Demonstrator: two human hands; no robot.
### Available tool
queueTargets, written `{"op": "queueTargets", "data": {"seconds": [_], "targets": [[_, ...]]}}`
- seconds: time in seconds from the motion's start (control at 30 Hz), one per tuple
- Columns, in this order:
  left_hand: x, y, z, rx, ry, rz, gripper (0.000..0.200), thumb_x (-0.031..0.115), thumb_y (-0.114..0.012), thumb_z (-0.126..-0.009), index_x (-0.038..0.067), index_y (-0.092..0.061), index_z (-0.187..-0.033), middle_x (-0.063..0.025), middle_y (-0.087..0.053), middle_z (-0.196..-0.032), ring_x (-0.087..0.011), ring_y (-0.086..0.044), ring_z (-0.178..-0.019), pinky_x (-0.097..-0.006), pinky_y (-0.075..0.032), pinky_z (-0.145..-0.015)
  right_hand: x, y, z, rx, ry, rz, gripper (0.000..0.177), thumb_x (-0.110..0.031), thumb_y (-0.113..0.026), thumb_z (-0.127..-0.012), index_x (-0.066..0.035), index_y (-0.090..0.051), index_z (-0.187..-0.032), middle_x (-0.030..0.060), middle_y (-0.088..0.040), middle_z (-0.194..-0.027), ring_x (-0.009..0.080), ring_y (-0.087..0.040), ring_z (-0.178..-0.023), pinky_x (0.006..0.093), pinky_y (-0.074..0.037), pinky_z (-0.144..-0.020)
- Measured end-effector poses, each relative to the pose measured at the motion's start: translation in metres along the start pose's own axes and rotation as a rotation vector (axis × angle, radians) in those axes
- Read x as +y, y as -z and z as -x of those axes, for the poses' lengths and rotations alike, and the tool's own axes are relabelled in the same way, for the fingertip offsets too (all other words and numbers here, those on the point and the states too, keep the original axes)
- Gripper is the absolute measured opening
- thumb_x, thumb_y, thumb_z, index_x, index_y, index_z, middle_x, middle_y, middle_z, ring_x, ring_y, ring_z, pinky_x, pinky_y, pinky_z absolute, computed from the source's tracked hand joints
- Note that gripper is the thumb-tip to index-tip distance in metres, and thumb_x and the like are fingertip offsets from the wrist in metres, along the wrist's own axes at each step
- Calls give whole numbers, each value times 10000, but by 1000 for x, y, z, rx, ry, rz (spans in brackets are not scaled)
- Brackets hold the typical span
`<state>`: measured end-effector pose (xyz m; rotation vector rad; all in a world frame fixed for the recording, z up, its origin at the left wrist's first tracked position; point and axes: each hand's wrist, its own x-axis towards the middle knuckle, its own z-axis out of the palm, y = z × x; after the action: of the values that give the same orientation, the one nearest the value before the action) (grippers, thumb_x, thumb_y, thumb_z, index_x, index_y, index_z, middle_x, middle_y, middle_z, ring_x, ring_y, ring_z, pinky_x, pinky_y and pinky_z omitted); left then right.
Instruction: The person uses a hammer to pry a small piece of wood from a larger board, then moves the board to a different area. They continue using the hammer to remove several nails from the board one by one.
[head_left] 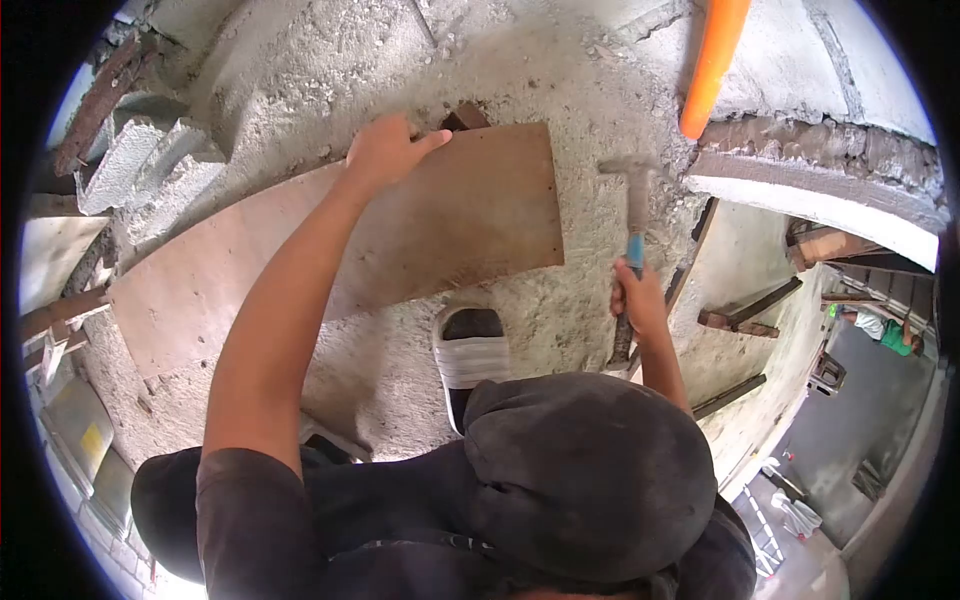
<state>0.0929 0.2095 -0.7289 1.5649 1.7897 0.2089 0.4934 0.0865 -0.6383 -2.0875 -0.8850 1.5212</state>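
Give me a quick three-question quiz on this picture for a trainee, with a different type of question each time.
1. True or false: the right hand grips a hammer by its blue handle, with the hammer's head pointing away from the body.
2. Multiple choice: the left hand holds the upper edge of
A. the plywood board
B. a concrete block
C. a white sandal
3. Fill in the blank: the pipe at the upper right is coloured ____.

Key: 1 true; 2 A; 3 orange.
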Motion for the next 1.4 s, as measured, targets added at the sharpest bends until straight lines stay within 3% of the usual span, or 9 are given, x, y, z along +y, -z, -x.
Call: {"op": "queueTargets", "data": {"seconds": [0.17,0.47,0.63,0.8,0.9,0.97,1.03,1.2,1.4], "targets": [[21,-9,-10,99,-163,-76,782,760,-588,-825,-8,-722,-767,-156,-662,-706,-344,-683,-723,-476,-543,-720,-22,-2,0,23,542,118,260,-286,-635,-997,-35,-568,-997,25,-566,-665,117,-530,-515,268,-423,-468],[26,-30,-17,144,-64,-83,797,818,-592,-773,36,-747,-769,-108,-710,-781,-288,-715,-791,-435,-577,-703,-29,-43,-24,-208,122,132,416,-464,-501,-1046,-76,-536,-900,-41,-456,-626,59,-434,-521,258,-345,-464],[26,-27,-17,80,-25,-50,772,812,-603,-769,57,-762,-802,-103,-718,-813,-293,-714,-837,-445,-576,-718,-23,-41,-28,68,562,549,617,-618,-342,-1041,-84,-522,-791,-5,-485,-598,102,-469,-499,275,-366,-453],[26,-31,-16,124,-46,-35,734,792,-622,-769,77,-766,-851,-105,-723,-878,-310,-705,-896,-474,-567,-753,-37,-40,-34,16,380,497,663,-606,-338,-1040,-13,-542,-825,70,-511,-635,209,-516,-600,400,-404,-563],[32,-23,-16,5,23,-29,733,788,-620,-774,68,-746,-833,-105,-723,-911,-309,-705,-908,-478,-566,-756,-32,-39,-20,1,389,339,686,-631,-323,-1033,-17,-537,-813,57,-510,-639,197,-510,-607,401,-406,-565],[27,-28,-19,43,-25,-38,732,786,-621,-776,65,-733,-837,-104,-721,-917,-311,-704,-909,-477,-566,-761,2,-41,-43,93,580,484,635,-648,-331,-1028,-87,-511,-791,-3,-452,-557,98,-421,-441,267,-323,-408],[31,-19,-22,97,-71,-49,732,784,-622,-777,61,-720,-840,-103,-719,-924,-313,-704,-910,-476,-565,-765,-10,-52,-48,40,390,471,645,-652,-319,-1028,-91,-502,-768,-11,-434,-542,96,-415,-434,260,-321,-409],[28,-31,-18,118,-33,1,748,773,-636,-776,43,-710,-926,-118,-717,-943,-327,-700,-921,-472,-563,-777,-22,-44,-33,59,661,401,693,-670,-277,-1025,-98,-483,-692,11,-462,-556,114,-437,-439,273,-325,-420],[28,-30,-17,96,-31,-48,747,768,-648,-771,48,-700,-967,-111,-718,-932,-310,-703,-934,-471,-564,-768,-40,-52,-39,116,512,532,716,-638,-272,-1039,-51,-497,-697,51,-480,-565,191,-492,-512,358,-387,-499]]}}
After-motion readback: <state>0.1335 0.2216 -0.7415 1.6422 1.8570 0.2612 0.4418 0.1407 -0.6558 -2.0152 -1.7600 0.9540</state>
